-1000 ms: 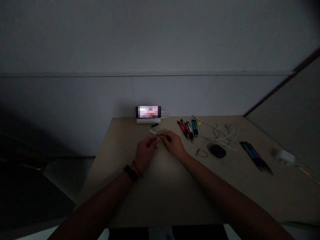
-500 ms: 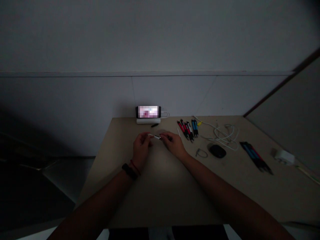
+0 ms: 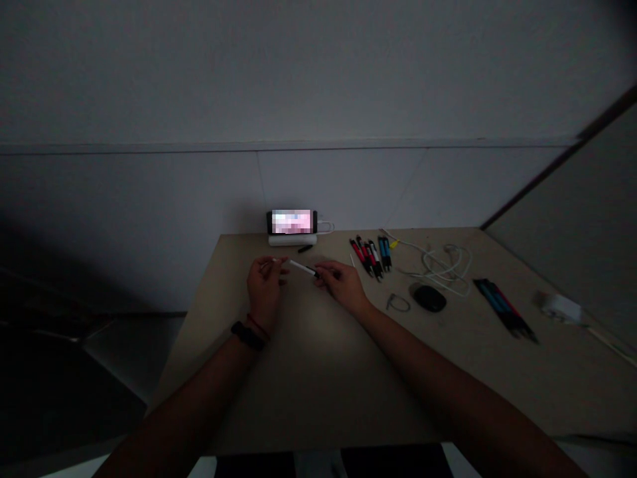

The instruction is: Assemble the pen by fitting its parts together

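Over the desk, my right hand (image 3: 343, 284) pinches the dark end of a white-and-black pen (image 3: 302, 268), which points left toward my other hand. My left hand (image 3: 263, 285) is closed in a pinch, just off the pen's white end. A small pale bit shows at its fingertips, too small and dim to name. Behind the hands lies a short black piece (image 3: 305, 249), perhaps a pen part. To the right of my right hand lies a group of red, white and black pens (image 3: 368, 257), with blue pens (image 3: 385, 253) beside it.
A lit phone (image 3: 292, 222) leans on a white stand (image 3: 292, 240) by the wall. Rightward on the desk (image 3: 318, 385) are a white cable (image 3: 442, 269), a black mouse (image 3: 429, 299), a small cable loop (image 3: 399, 303), more pens (image 3: 505, 309) and a white adapter (image 3: 562, 309).
My left hand has drawn left, away from the pen, and a gap now shows between them. My right hand keeps hold of the pen, and more of its white barrel is visible.
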Demonstrator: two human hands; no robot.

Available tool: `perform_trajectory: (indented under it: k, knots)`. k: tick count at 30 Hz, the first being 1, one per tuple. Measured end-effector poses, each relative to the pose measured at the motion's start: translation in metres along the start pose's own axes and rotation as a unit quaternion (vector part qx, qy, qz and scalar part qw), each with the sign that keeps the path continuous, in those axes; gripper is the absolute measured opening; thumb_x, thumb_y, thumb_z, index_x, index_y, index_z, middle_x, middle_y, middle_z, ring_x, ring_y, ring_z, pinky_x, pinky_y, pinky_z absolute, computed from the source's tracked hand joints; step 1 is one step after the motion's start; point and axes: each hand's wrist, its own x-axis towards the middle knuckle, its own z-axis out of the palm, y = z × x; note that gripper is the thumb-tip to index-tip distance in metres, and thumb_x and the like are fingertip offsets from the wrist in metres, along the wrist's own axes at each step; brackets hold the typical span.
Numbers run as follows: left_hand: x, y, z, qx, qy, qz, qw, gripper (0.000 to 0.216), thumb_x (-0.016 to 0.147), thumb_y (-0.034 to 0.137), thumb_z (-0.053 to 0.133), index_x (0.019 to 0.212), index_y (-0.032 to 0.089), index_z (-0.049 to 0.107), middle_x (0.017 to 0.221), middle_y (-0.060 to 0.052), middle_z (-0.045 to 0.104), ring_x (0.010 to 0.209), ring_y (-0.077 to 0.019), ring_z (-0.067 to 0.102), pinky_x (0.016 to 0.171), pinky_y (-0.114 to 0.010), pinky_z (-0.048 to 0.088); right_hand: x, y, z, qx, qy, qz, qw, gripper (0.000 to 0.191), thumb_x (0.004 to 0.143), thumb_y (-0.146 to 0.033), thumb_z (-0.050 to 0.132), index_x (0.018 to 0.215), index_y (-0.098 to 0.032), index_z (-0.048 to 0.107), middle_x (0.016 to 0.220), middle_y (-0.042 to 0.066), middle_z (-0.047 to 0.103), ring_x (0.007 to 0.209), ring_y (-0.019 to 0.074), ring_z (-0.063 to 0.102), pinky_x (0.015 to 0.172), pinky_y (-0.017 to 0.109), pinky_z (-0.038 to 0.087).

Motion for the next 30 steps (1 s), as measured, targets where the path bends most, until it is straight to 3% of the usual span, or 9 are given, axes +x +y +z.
perform_trajectory:
  k: [4, 11, 23, 30]
  knots:
    - [0.006, 0.003, -0.003, -0.013, -0.002, 0.006, 1.000, 0.034, 0.086, 0.038, 0.067, 0.110, 0.020, 0.050, 0.109, -0.012, 0.075, 0.079, -0.0156, 0.072, 0.063, -0.024, 0.054, -0.002, -0.003, 0.000, -0.036, -0.007, -0.023, 0.999, 0.033, 0.082, -0.046, 0.067, 0.094, -0.016, 0.075, 0.062, 0.003, 0.071, 0.053, 0.0159, 0.066, 0.051, 0.025, 0.049]
    - [0.001, 0.002, 0.002, -0.001, -0.053, 0.002, 0.999, 0.031, 0.082, 0.039, 0.071, 0.100, 0.017, 0.060, 0.113, -0.014, 0.074, 0.093, -0.0198, 0.073, 0.071, -0.027, 0.056, -0.003, -0.006, -0.001, -0.051, -0.010, -0.031, 0.998, 0.031, 0.083, -0.045, 0.065, 0.094, -0.019, 0.075, 0.063, 0.003, 0.072, 0.053, 0.0172, 0.066, 0.052, 0.027, 0.050]
    - [-0.003, 0.001, 0.002, -0.003, -0.075, -0.010, 0.997, 0.033, 0.078, 0.041, 0.076, 0.095, 0.014, 0.069, 0.102, -0.012, 0.076, 0.084, -0.0189, 0.074, 0.069, -0.027, 0.056, -0.002, -0.003, 0.001, 0.029, -0.020, -0.018, 0.999, 0.032, 0.078, -0.049, 0.070, 0.091, -0.020, 0.073, 0.077, 0.004, 0.076, 0.060, 0.0190, 0.072, 0.056, 0.030, 0.059]
    - [-0.005, 0.001, 0.004, 0.008, -0.086, 0.004, 0.996, 0.034, 0.078, 0.041, 0.076, 0.096, 0.015, 0.065, 0.102, -0.012, 0.076, 0.073, -0.0161, 0.072, 0.065, -0.026, 0.054, 0.000, -0.004, 0.001, 0.071, -0.024, 0.013, 0.997, 0.039, 0.073, -0.053, 0.075, 0.090, -0.018, 0.073, 0.071, 0.004, 0.075, 0.060, 0.0208, 0.072, 0.056, 0.032, 0.061]
